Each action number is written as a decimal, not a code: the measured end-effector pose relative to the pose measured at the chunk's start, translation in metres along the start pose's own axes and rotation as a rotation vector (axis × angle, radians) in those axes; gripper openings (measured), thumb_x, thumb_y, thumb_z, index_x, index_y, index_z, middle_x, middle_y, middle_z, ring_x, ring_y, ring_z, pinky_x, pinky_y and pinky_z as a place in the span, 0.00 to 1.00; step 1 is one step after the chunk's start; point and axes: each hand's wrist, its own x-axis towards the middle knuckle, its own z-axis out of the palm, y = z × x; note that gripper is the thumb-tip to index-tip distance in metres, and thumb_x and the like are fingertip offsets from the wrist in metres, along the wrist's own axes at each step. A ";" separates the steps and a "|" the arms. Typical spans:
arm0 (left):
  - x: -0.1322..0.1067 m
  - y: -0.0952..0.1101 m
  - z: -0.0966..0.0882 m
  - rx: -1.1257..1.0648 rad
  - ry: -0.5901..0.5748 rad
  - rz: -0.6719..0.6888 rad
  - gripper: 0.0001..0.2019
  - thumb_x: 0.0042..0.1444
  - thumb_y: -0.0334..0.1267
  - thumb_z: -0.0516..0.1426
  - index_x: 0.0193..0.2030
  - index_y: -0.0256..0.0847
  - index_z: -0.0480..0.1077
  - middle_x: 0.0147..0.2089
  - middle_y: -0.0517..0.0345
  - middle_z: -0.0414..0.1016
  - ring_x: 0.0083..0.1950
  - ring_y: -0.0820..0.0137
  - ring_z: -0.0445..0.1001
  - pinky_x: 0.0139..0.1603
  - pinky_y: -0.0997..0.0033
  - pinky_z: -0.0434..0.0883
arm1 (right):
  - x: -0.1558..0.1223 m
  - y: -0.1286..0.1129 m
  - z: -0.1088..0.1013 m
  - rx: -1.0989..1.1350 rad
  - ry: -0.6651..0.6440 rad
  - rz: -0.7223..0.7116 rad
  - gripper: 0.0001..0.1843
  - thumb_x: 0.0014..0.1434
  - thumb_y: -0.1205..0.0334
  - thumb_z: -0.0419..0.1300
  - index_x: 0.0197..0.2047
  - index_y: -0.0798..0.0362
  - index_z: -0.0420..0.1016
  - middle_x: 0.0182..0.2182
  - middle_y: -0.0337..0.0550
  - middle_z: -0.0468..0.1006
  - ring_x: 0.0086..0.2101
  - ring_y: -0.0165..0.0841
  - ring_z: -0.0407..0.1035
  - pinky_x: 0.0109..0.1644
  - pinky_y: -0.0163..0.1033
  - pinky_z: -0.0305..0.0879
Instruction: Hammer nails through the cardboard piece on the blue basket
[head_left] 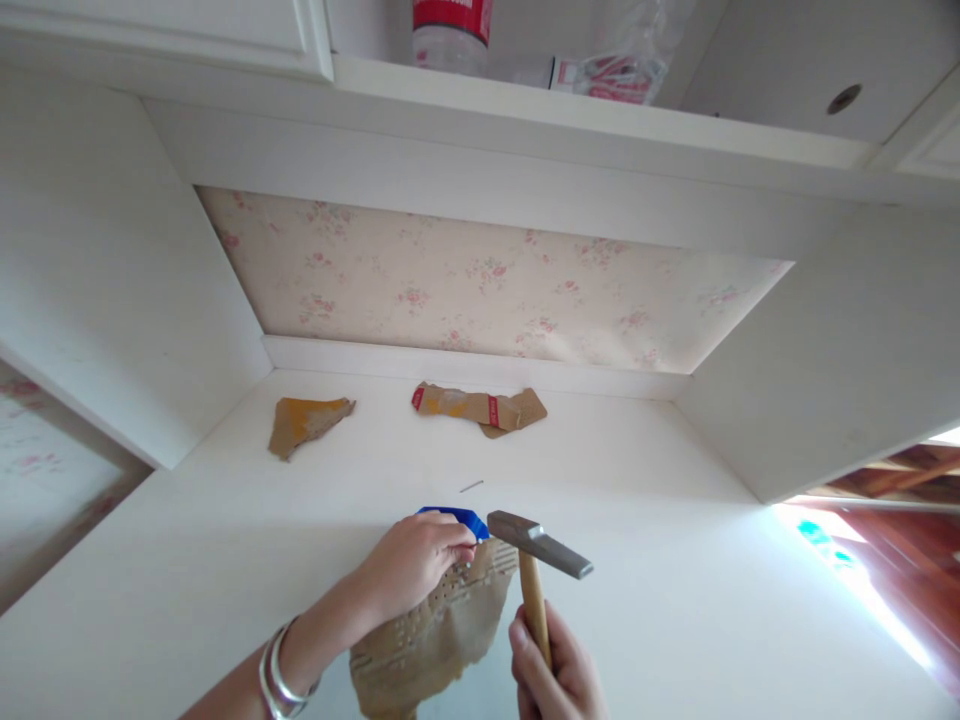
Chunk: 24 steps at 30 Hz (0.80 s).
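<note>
My right hand (559, 670) is closed round the wooden handle of a hammer (538, 548), whose metal head hangs just above the upper edge of a torn brown cardboard piece (435, 630) studded with several nail heads. My left hand (412, 565), with bangles on its wrist, rests on that cardboard with its fingers pinched at the top edge, right beside the hammer head. What the fingertips pinch is too small to make out. A blue object (457, 518) shows just behind the fingers. One loose nail (472, 486) lies on the white desk (675, 600) a little farther back.
Two more torn cardboard scraps lie near the back wall, one (304, 422) on the left and one (480, 408) in the middle. White side panels close in the desk. A shelf above holds a bottle (451, 30) and a plastic packet (611, 75).
</note>
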 end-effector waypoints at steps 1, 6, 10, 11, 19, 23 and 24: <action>0.001 0.001 -0.002 -0.012 0.014 -0.004 0.09 0.63 0.31 0.56 0.34 0.45 0.76 0.35 0.64 0.78 0.39 0.71 0.74 0.43 0.74 0.65 | 0.001 0.001 -0.001 0.007 0.012 0.004 0.30 0.51 0.30 0.61 0.26 0.49 0.60 0.14 0.23 0.49 0.14 0.19 0.40 0.14 0.26 0.36; 0.009 0.008 -0.007 -0.069 0.032 0.052 0.10 0.65 0.33 0.54 0.37 0.44 0.77 0.36 0.61 0.79 0.41 0.68 0.73 0.46 0.71 0.67 | 0.011 0.004 -0.006 -0.028 0.173 -0.010 0.28 0.50 0.31 0.62 0.28 0.48 0.60 0.12 0.22 0.51 0.12 0.21 0.45 0.13 0.27 0.41; 0.020 0.010 -0.005 -0.050 -0.043 0.160 0.10 0.64 0.32 0.55 0.35 0.43 0.77 0.34 0.60 0.79 0.39 0.68 0.73 0.46 0.69 0.68 | 0.020 -0.003 -0.012 -0.108 0.246 0.013 0.29 0.54 0.31 0.58 0.40 0.49 0.65 0.10 0.22 0.53 0.11 0.23 0.46 0.12 0.26 0.41; 0.023 0.011 -0.003 -0.046 -0.046 0.177 0.10 0.64 0.32 0.55 0.35 0.43 0.77 0.34 0.60 0.79 0.39 0.68 0.73 0.46 0.69 0.68 | 0.022 -0.005 -0.013 -0.123 0.236 0.017 0.30 0.55 0.31 0.57 0.43 0.50 0.65 0.09 0.21 0.54 0.10 0.23 0.47 0.12 0.26 0.41; 0.037 0.017 0.003 0.000 -0.046 0.189 0.10 0.63 0.32 0.56 0.33 0.44 0.77 0.34 0.60 0.78 0.40 0.68 0.73 0.47 0.69 0.68 | 0.029 0.000 -0.012 0.015 0.195 0.046 0.27 0.53 0.35 0.62 0.32 0.46 0.54 0.06 0.20 0.55 0.07 0.20 0.44 0.09 0.24 0.37; 0.026 0.026 0.006 -0.087 0.112 0.050 0.09 0.64 0.37 0.56 0.37 0.44 0.78 0.40 0.58 0.79 0.43 0.67 0.74 0.48 0.70 0.69 | 0.031 0.003 -0.006 0.061 0.222 0.060 0.27 0.53 0.37 0.63 0.32 0.46 0.53 0.05 0.20 0.56 0.07 0.21 0.44 0.09 0.24 0.37; 0.022 0.028 0.008 -0.131 0.138 0.017 0.09 0.65 0.38 0.56 0.37 0.44 0.78 0.39 0.58 0.79 0.43 0.68 0.75 0.47 0.71 0.69 | 0.031 0.004 -0.005 0.069 0.228 0.061 0.26 0.54 0.37 0.63 0.32 0.46 0.53 0.05 0.20 0.56 0.07 0.21 0.44 0.09 0.24 0.37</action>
